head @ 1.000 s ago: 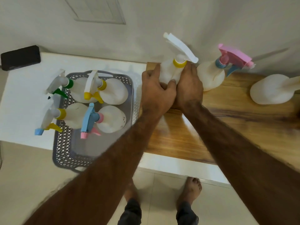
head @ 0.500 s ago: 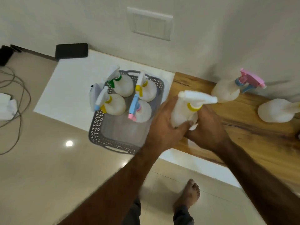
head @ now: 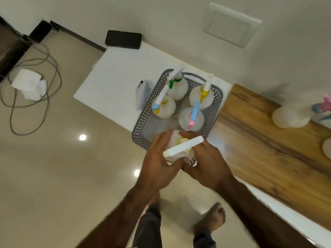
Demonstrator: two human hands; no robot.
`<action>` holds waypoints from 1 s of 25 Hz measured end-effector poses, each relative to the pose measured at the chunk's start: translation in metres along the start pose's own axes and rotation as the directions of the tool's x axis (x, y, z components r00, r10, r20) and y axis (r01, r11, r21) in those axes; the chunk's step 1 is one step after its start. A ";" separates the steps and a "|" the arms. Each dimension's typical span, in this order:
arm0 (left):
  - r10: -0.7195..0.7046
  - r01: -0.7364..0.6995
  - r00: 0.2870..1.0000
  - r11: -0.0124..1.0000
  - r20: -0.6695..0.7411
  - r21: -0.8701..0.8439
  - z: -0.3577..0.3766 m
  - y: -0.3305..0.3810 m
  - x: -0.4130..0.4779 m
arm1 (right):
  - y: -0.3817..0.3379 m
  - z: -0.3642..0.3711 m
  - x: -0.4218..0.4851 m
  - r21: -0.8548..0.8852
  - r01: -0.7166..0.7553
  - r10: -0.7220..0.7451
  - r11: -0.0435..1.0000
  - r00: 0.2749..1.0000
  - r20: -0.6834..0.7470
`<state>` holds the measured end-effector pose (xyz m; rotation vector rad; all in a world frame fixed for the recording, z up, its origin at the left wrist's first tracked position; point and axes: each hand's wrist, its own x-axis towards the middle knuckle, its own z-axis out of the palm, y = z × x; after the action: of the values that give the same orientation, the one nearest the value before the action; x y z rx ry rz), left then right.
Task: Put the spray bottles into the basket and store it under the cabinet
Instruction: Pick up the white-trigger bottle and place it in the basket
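Bottle (head: 180,148), in both hands' grip, seemingly crowds four in basket (head: 143,120).

Your single head camera looks steeply down from above, tilted, close over your hands (head: 180,163), taking in the basket (head: 143,120) at the white counter's (head: 111,83) front edge and floor (head: 53,176).

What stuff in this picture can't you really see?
- Head view: the held bottle, lower body hidden by both hands, left hand and right hand.
- Bottle with the pink sprayer: nozzle cut off by the right edge.
- Another white bottle: mostly cut off by the right edge.
- Basket: near end hidden behind the hands.
- Small whitish object beside the basket: too blurred to identify.
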<state>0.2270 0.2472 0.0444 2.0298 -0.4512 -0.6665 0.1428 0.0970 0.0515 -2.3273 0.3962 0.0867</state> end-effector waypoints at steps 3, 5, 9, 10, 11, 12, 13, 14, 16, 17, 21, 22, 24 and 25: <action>-0.006 0.007 1.000 1.000 -0.028 0.010 -0.022 -0.020 0.012 | -0.013 0.031 0.019 0.008 -0.090 0.090 0.996 0.995 -0.035; -0.036 0.036 0.998 0.999 -0.048 -0.004 -0.031 -0.035 0.024 | -0.019 0.046 0.036 0.004 -0.130 0.130 0.991 0.991 -0.025; -0.102 0.104 0.993 0.994 -0.059 0.028 -0.039 -0.065 0.051 | -0.019 0.073 0.067 -0.084 -0.162 0.161 0.983 0.987 -0.026; -0.119 0.123 0.991 0.991 -0.060 0.056 -0.039 -0.069 0.056 | -0.016 0.081 0.073 -0.110 -0.174 0.173 0.979 0.985 -0.020; -0.130 0.134 0.990 0.988 -0.059 0.079 -0.039 -0.073 0.060 | -0.014 0.089 0.078 -0.128 -0.185 0.185 0.974 0.983 -0.009; -0.129 0.134 0.990 0.986 -0.054 0.103 -0.039 -0.076 0.063 | -0.010 0.096 0.083 -0.132 -0.194 0.195 0.972 0.981 -0.001; -0.107 0.113 0.993 0.985 -0.050 0.133 -0.039 -0.078 0.065 | -0.007 0.102 0.088 -0.123 -0.203 0.205 0.971 0.979 0.004; -0.081 0.088 0.995 0.981 -0.052 0.173 -0.039 -0.082 0.065 | -0.004 0.106 0.093 -0.110 -0.210 0.212 0.971 0.977 0.006; -0.046 0.067 0.995 0.969 -0.093 0.236 -0.038 -0.089 0.064 | 0.000 0.111 0.098 -0.098 -0.222 0.225 0.970 0.974 0.028; -0.031 0.061 0.992 0.965 -0.121 0.256 -0.037 -0.092 0.063 | 0.000 0.113 0.100 -0.096 -0.219 0.223 0.971 0.974 0.039; 0.036 0.033 0.988 0.898 -0.148 0.440 -0.037 -0.099 0.067 | 0.001 0.115 0.101 -0.040 -0.183 0.185 0.982 0.982 0.048; 0.035 0.045 0.987 0.873 -0.156 0.485 -0.038 -0.099 0.069 | 0.002 0.116 0.102 -0.029 -0.177 0.178 0.984 0.983 0.050; 0.047 0.058 0.984 0.834 -0.174 0.549 -0.039 -0.099 0.072 | 0.003 0.117 0.102 -0.022 -0.179 0.180 0.984 0.982 0.060; 0.054 0.058 0.982 0.824 -0.180 0.564 -0.040 -0.100 0.072 | 0.003 0.118 0.103 -0.024 -0.180 0.181 0.983 0.981 0.063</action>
<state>0.3135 0.2841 -0.0444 2.6311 -0.5851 -0.3496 0.2461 0.1512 -0.0525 -2.2949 0.5754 0.2550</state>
